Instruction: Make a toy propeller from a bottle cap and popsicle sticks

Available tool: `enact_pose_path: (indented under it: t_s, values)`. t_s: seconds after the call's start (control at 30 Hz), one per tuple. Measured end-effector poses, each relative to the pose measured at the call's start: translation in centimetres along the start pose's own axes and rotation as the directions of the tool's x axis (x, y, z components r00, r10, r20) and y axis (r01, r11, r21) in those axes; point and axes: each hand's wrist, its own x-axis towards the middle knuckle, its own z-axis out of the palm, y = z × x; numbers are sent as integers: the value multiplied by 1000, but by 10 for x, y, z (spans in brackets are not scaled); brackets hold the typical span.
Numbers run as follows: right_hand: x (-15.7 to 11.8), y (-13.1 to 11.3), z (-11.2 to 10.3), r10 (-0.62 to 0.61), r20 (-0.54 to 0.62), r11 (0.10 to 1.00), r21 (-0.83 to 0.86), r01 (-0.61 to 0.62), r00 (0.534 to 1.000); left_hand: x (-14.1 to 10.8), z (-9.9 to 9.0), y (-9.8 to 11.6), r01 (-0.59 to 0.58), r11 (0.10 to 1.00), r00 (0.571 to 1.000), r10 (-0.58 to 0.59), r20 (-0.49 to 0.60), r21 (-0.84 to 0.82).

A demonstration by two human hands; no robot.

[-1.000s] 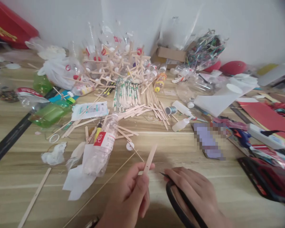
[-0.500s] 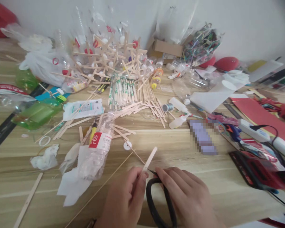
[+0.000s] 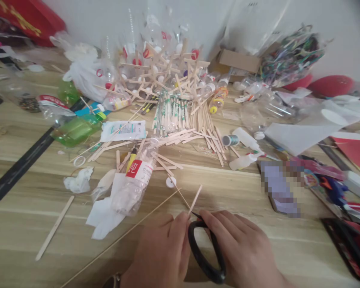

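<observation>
One wood-grain bench (image 3: 228, 180), with a pile of crossed sticks (image 3: 168, 76) among clear bottles at the back. Right hand (image 3: 243, 244): grip closed on black-handled scissors (image 3: 217, 276). Left hand (image 3: 165, 248): grip closed on a wooden stick (image 3: 195, 198), tilted up and right. Scissor tip at the stick, just beyond the left fingertips; can't tell if touching. Labelled bottle (image 3: 130, 194) lies left of that, over white paper (image 3: 103, 222). Loose stick (image 3: 55, 228) flat, far left. White cap (image 3: 171, 182) beyond the hands, smallest.
</observation>
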Motion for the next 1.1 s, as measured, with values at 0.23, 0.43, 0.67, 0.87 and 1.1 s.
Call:
enact_pose_path:
  t_s: [0.23, 0.43, 0.67, 0.87, 1.1]
  values:
    - [3, 2, 12, 177, 56, 905, 384, -185, 983, 7, -1, 13, -67, 901, 979, 141, -145, 428]
    - [14, -4, 4, 290, 412, 530, 682, -504, 864, 7, -1, 15, -158, 866, 965, 237, -111, 474]
    - [4, 12, -1, -68, -46, 997, 26, 69, 997, 4, -1, 14, 31, 997, 998, -34, 50, 71]
    - [0, 16, 3, -44, -24, 995, 85, 46, 999, 3, 6, 16, 15, 981, 1000, -19, 18, 192]
    - [2, 4, 10, 316, 465, 467, 683, -562, 827, 6, 7, 4, -120, 878, 985, 166, -58, 464]
